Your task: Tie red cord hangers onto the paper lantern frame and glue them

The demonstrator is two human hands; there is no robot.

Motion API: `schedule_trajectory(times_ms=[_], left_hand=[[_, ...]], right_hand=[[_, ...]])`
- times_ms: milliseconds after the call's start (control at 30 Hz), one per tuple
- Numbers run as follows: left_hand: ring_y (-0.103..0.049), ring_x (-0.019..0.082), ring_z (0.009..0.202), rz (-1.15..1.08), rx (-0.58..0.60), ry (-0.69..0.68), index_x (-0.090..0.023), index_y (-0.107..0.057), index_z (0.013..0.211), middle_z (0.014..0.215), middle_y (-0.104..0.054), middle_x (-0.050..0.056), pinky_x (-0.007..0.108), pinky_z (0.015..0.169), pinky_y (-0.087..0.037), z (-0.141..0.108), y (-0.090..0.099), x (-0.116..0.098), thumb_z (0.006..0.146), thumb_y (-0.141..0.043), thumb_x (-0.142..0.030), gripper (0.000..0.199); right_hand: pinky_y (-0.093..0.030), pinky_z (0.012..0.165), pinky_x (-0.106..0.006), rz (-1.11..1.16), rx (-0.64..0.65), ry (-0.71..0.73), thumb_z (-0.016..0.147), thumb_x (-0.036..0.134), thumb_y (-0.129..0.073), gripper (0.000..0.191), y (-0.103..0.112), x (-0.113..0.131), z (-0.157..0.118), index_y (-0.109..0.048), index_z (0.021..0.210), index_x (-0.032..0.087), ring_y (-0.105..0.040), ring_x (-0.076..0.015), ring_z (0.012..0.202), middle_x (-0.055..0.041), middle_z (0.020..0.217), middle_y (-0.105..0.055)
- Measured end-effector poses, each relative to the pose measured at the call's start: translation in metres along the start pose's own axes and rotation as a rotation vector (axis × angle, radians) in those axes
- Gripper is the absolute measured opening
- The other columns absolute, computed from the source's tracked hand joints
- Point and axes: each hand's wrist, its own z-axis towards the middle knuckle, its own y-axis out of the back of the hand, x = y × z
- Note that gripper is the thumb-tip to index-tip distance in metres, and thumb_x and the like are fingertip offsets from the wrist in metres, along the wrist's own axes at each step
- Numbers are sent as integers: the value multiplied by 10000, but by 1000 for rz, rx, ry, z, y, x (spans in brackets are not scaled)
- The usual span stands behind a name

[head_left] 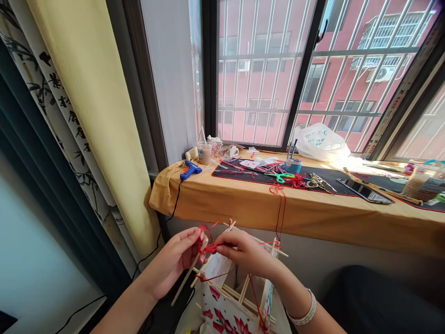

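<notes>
Gripping red cord (208,249) from either side, the left hand (182,250) and right hand (248,253) meet above the near-left rim of a stick-and-cloth frame (225,308); a wooden stick (183,284) (also grasped by the left) slants down toward the wearer. A gap separates both hands from the hanging edge of the orange cloth (225,199), and open room lies between the left forearm and the yellow curtain (79,93). Beyond, the cloth-covered surface bears a blue glue gun (190,170), green-handled scissors (282,177) and a phone (365,191) below a barred window (255,88).
</notes>
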Motion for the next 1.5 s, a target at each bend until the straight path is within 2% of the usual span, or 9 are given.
schedule_trajectory(times_ms=[133, 333, 467, 567, 667, 833, 933, 1133, 1500], left_hand=[[-450, 56, 443, 174, -75, 110, -137, -578, 688, 549, -532, -39, 180, 477, -382, -3, 3, 5, 720, -700, -333, 232], [-471, 50, 460, 290, -178, 191, -118, -658, 792, 663, -620, -1, 176, 475, -358, -4, 11, 2, 612, -765, -341, 306], [-342, 31, 387, 422, -51, 275, -104, -683, 763, 545, -568, -28, 186, 423, -296, -4, 16, -2, 652, -709, -371, 291], [-413, 53, 406, 564, 72, 374, -106, -675, 801, 571, -606, -9, 195, 439, -315, 3, 17, -4, 615, -718, -374, 329], [-527, 112, 485, 662, 83, 404, -132, -640, 812, 630, -648, 12, 224, 488, -383, 13, 15, -6, 571, -725, -393, 365], [-426, 81, 456, 892, 126, 377, -128, -651, 651, 537, -585, -8, 197, 442, -300, 26, 4, -11, 618, -642, -362, 237], [-420, 76, 483, 896, 147, 368, -123, -660, 685, 561, -571, -15, 190, 454, -301, 27, 1, -9, 624, -637, -357, 244], [-398, 80, 467, 795, -10, 278, -137, -578, 718, 545, -538, -40, 202, 441, -300, 25, 10, 7, 577, -681, -459, 367], [-425, 89, 549, 738, 113, 288, -125, -668, 682, 586, -576, -16, 205, 510, -290, 13, 8, -2, 654, -684, -450, 326]], right_hand=[[-410, 665, -227, -83, 77, 35, 867, 155, -492, 158, -11, -2, -6, -649, 853, 162, -555, -128, 726, -24, 802, -653], [-401, 617, -222, -224, -47, -7, 837, 151, -547, 116, -18, -5, -13, -655, 806, 179, -550, -130, 682, -11, 735, -644], [-418, 650, -217, -193, -76, 32, 828, 156, -575, 100, -19, -7, -14, -657, 870, 194, -564, -129, 719, -11, 780, -650], [-424, 675, -215, -206, -52, 86, 844, 155, -557, 108, -21, -7, -13, -659, 853, 188, -568, -129, 746, -18, 775, -643], [-420, 667, -211, -246, -40, 129, 849, 149, -548, 118, -22, -9, -11, -660, 831, 181, -562, -131, 747, -24, 766, -633], [-404, 661, -211, -311, -40, 172, 859, 154, -541, 122, -21, -15, -12, -659, 872, 184, -549, -132, 751, -25, 774, -626], [-403, 667, -221, -330, -47, 154, 859, 154, -538, 121, -21, -18, -16, -653, 882, 185, -551, -138, 762, -27, 796, -631], [-420, 701, -232, -296, -56, 125, 841, 119, -541, 122, -19, -22, -22, -631, 899, 177, -560, -143, 797, -29, 826, -636], [-427, 690, -232, -286, -54, 143, 843, 82, -519, 158, -12, -25, -14, -637, 872, 183, -540, -138, 782, -28, 809, -602]])
